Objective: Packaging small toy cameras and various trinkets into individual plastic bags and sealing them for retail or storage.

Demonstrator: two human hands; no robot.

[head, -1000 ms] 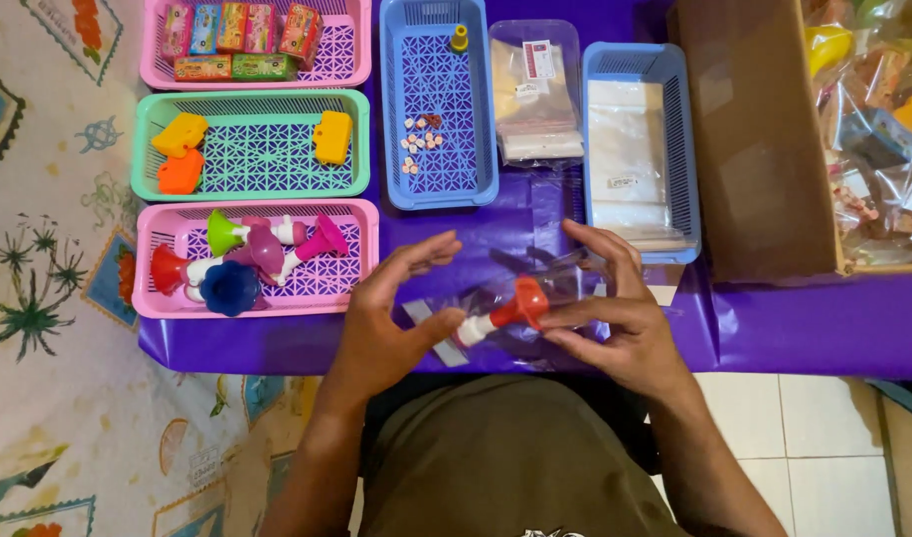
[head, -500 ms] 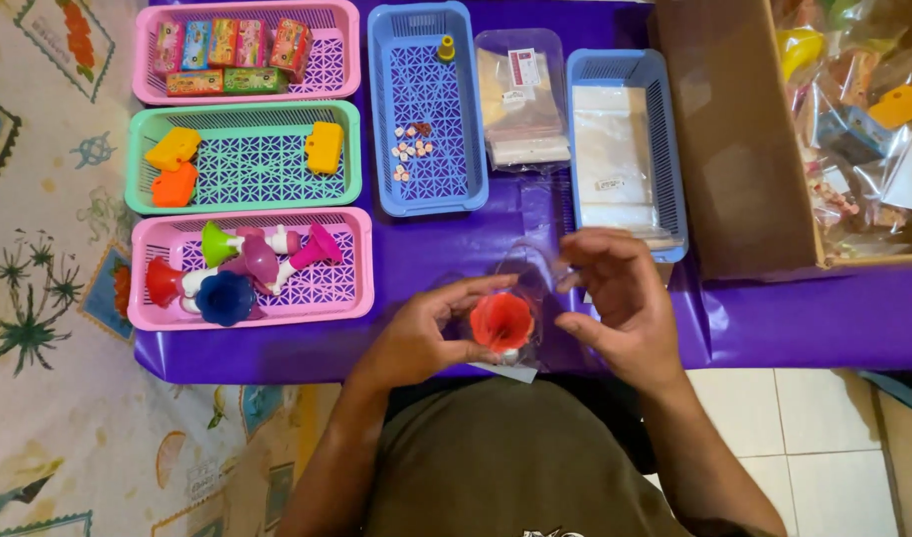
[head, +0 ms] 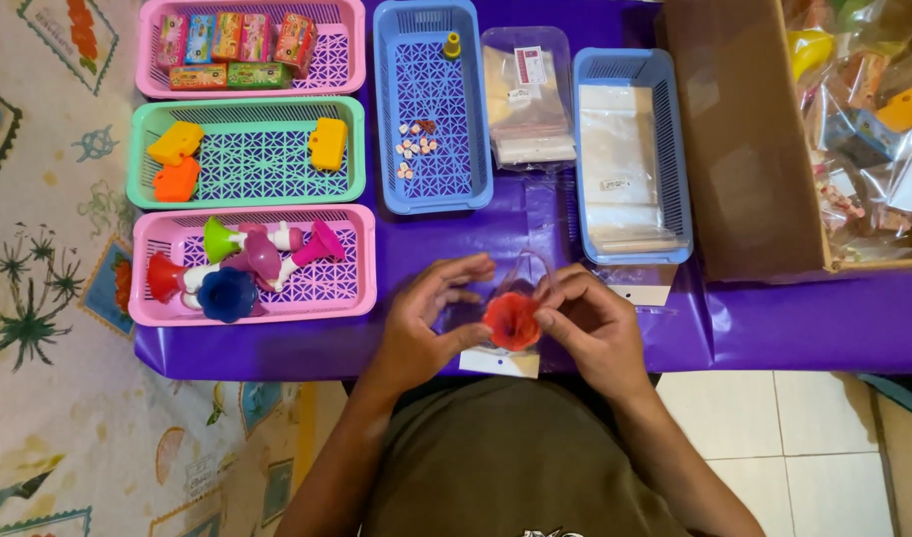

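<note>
both hands closed in — left hand (head: 426, 323) and right hand (head: 590, 328) pinching red horn (head: 512, 320) between.

There is a single view, from a camera worn on the person's head, looking almost straight down; the person's chest and forearms fill the bottom edge, so the lens sits above and slightly behind the hands; the left hand (head: 426, 323) and right hand (head: 590, 328) lie near the middle of the frame, close to the camera; the purple table (head: 804, 318) stretches away toward the top, with the baskets (head: 431, 109) along the far side; a patterned mat (head: 48, 328) shows at the left and a cardboard box (head: 744, 139) at the upper right; no second view shares the scene.
</note>
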